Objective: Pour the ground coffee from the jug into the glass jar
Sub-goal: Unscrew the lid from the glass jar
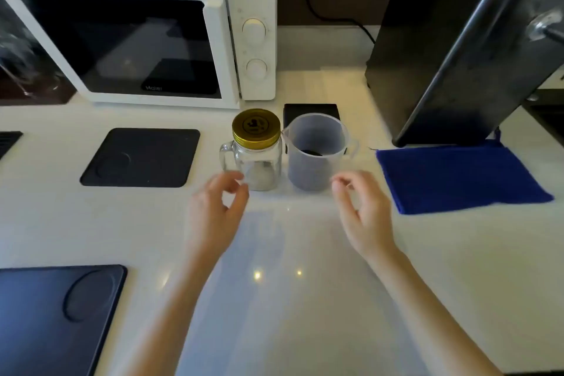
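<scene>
Two bare forearms are stretched out from the bottom edge over a glossy white counter [290,299], and both hands are held just above it with nothing in them. On the left hand [213,217] the fingers are loosely curled, with the thumb and fingertips close to the lower front of a glass jar [259,162]; whether they touch the glass cannot be told, as the hand is blurred. On the right hand [363,210] the fingers are likewise loosely curled and parted, and it is held just right of and in front of a plastic jug [316,152] without gripping it. Jar and jug are set upright side by side, close together, near the middle of the counter. A gold screw lid [255,128] is seated on the jar, and its handle is turned to the left. Dark coffee grounds [311,152] are seen at the bottom of the translucent jug, whose handle is turned to the right. A small black square object [311,110] is partly hidden behind the jug. A folded blue cloth [457,177] is laid to the right, a dark mat [143,157] to the left, and another dark mat [45,314] at the near left corner. A white microwave [137,33] is placed at the back left, and a tall black appliance [442,40] at the back right.
</scene>
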A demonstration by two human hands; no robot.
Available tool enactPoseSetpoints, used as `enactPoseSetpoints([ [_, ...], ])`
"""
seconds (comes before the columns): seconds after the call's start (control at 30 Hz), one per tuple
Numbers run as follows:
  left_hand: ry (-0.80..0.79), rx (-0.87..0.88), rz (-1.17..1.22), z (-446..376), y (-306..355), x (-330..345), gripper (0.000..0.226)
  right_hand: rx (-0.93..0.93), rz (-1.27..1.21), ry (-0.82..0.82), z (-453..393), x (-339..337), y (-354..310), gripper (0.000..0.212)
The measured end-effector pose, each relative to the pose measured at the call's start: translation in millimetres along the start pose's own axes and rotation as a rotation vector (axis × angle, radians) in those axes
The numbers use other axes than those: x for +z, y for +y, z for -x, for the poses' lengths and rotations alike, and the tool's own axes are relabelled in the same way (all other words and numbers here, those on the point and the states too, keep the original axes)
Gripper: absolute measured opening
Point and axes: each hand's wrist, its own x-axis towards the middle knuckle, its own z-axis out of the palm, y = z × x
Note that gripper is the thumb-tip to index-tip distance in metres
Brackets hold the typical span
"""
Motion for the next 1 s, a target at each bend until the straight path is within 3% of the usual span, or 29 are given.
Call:
enactPoseSetpoints([
  [0.07, 0.212, -0.096, 0.175, -17.0, -2.2, 1.6, 0.016, 0.157, -0.1, 0.292, -19.6, -1.3, 3.4, 0.01],
  [0.13, 0.271, -0.272, 0.367, -34.3, -2.3, 5.2, 0.019, 0.338, -0.222, 0.422, -42.0, -0.8, 4.5, 0.013],
  [0.27, 0.138, -0.54, 0.66, -53.3, -18.7, 21.9, 0.025, 0.65, -0.491, 0.359, -66.2, 10.5, 18.6, 0.02],
  [0.4, -0.043, -0.673, 0.9, -62.4, -31.7, 32.5, 0.037, 0.927, -0.659, 0.338, -67.7, 25.1, 35.2, 0.017],
  [0.47, -0.075, -0.64, 0.951, -64.2, -34.8, 33.4, 0.039, 0.959, -0.7, 0.359, -65.7, 29.8, 36.6, 0.014],
  [0.53, -0.114, -0.575, 0.979, -65.3, -33.3, 31.2, 0.026, 0.99, -0.745, 0.385, -66.1, 31.4, 35.0, 0.018],
  [0.63, -0.148, -0.541, 1.045, -64.2, -33.3, 28.7, 0.042, 1.009, -0.866, 0.405, -68.4, 28.2, 33.8, 0.037],
  [0.73, -0.157, -0.572, 1.106, -55.7, -36.1, 27.1, 0.042, 0.987, -0.916, 0.433, -66.0, 20.9, 28.9, 0.043],
  [0.83, -0.158, -0.572, 1.182, -36.0, -37.3, 22.8, 0.021, 1.001, -0.959, 0.462, -56.0, 9.9, 21.8, 0.027],
  [0.93, -0.187, -0.551, 1.204, -8.8, -40.3, 17.7, 0.044, 1.001, -1.023, 0.421, -35.5, -2.3, 14.5, 0.008],
  [1.0, -0.193, -0.552, 1.245, 10.3, -39.0, 13.7, 0.049, 1.007, -1.028, 0.388, -18.4, -10.8, 8.2, 0.007],
])
